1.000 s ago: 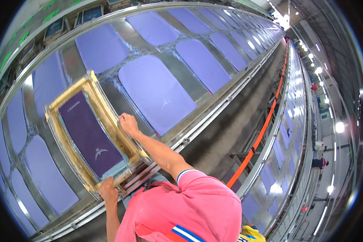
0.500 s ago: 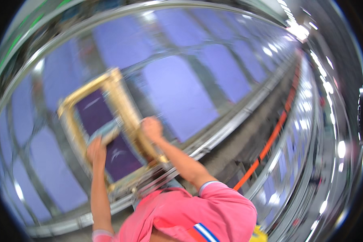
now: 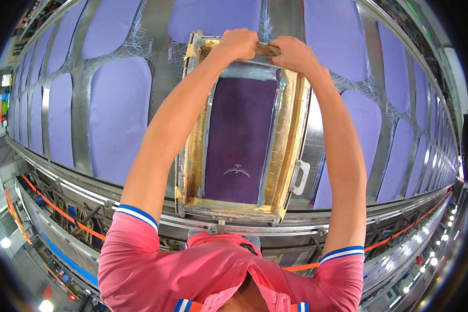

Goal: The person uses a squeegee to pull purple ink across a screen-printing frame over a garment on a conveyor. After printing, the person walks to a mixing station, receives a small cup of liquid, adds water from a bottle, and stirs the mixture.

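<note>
A screen-printing frame [image 3: 292,135] with tan taped edges lies flat on a long metal table, over a purple fabric panel with a small white mark [image 3: 237,170]. At the frame's far end a wooden-handled squeegee [image 3: 266,50] lies across the screen. My left hand [image 3: 237,43] grips its left part and my right hand [image 3: 294,54] grips its right part, both arms stretched out over the frame. A white handle [image 3: 299,178] sticks out of the frame's right side.
Several purple fabric panels [image 3: 118,114] lie in rows on the metal table [image 3: 164,78] to both sides of the frame. The table's near rail [image 3: 88,195] runs under my chest. Orange bars [image 3: 57,210] and floor lie lower left; ceiling lights at the lower right.
The view has swung so the frame now lies straight ahead. Both hands left the frame's near edge and side and now hold the squeegee at its far end.
</note>
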`<state>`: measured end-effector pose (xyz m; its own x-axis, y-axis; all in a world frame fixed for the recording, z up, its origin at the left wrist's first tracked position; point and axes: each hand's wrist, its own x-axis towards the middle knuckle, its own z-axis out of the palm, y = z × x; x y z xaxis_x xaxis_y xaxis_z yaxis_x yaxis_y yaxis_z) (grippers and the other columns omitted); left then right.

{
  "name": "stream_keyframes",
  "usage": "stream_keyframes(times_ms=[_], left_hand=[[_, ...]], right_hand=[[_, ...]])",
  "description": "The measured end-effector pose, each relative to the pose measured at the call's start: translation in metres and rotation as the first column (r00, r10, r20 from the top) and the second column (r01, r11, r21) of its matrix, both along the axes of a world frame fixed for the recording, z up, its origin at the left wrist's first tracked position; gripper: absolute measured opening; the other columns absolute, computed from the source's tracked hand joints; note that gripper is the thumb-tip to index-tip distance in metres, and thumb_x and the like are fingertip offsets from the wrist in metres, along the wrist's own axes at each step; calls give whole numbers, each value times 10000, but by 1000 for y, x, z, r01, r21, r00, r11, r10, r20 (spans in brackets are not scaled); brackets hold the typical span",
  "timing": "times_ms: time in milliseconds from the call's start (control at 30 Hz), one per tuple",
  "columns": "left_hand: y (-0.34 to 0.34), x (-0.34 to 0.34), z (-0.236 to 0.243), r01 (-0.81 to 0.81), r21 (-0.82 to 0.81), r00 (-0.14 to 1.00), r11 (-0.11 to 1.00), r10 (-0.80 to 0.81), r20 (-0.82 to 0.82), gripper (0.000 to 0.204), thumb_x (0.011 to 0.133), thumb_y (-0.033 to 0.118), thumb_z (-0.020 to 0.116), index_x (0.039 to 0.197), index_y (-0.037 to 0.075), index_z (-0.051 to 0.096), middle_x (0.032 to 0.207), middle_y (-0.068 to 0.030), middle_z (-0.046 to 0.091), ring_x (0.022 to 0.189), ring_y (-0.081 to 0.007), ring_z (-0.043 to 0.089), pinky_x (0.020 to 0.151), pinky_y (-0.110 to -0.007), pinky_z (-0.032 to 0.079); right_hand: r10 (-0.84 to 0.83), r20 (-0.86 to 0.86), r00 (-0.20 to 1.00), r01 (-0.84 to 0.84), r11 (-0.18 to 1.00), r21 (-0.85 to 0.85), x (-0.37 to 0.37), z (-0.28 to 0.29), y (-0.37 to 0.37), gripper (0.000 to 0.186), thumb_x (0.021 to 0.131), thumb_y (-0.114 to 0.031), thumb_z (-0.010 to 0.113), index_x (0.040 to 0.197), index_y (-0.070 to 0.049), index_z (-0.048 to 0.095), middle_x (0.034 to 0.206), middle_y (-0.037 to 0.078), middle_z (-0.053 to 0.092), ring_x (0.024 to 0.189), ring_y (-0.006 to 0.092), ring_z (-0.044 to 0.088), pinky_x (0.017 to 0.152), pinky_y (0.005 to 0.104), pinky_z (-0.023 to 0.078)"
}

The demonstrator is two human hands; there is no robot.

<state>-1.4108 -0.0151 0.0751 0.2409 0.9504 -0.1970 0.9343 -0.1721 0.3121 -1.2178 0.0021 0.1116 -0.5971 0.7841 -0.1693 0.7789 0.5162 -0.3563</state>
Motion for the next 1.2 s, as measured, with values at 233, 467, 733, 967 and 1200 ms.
stream_keyframes(times_ms=[233,467,733,967,1200], left_hand=[[-76,1,-20,43,131,999,990,-45,16,157,738,80,649,849,103,757,799,-184,709,781,-391,699,694,-510,541],[-293,19,-28,71,104,994,992,-79,75,218,785,104,676,995,128,728,957,-100,725,928,-319,685,775,-471,530],[-474,64,17,-23,97,988,995,8,153,309,707,-7,663,975,89,783,891,-171,725,838,-400,692,735,-500,536],[-426,33,11,81,-3,993,997,-80,84,311,749,100,650,1005,184,805,880,-162,728,874,-353,685,786,-484,542],[-261,18,-9,31,150,998,988,-38,42,203,728,74,657,860,184,767,826,-131,721,827,-341,694,735,-492,563]], right_hand=[[-43,128,991,26,991,132,-4,-56,-65,148,771,-125,623,847,-88,745,864,153,730,839,358,722,737,465,576],[-75,17,997,75,997,-14,21,-19,-281,168,648,-141,703,797,-69,730,895,156,692,892,323,686,774,454,542],[-62,-132,989,62,998,-6,49,-57,-469,169,731,-189,703,855,-73,715,907,108,661,953,294,650,894,477,479],[-99,-6,995,99,992,-80,35,-33,-421,165,675,-185,705,774,-66,762,806,188,724,825,352,727,727,486,577],[-16,181,983,19,1000,-12,13,-10,-247,187,745,-128,631,864,-108,774,854,127,745,853,318,738,732,448,577]])
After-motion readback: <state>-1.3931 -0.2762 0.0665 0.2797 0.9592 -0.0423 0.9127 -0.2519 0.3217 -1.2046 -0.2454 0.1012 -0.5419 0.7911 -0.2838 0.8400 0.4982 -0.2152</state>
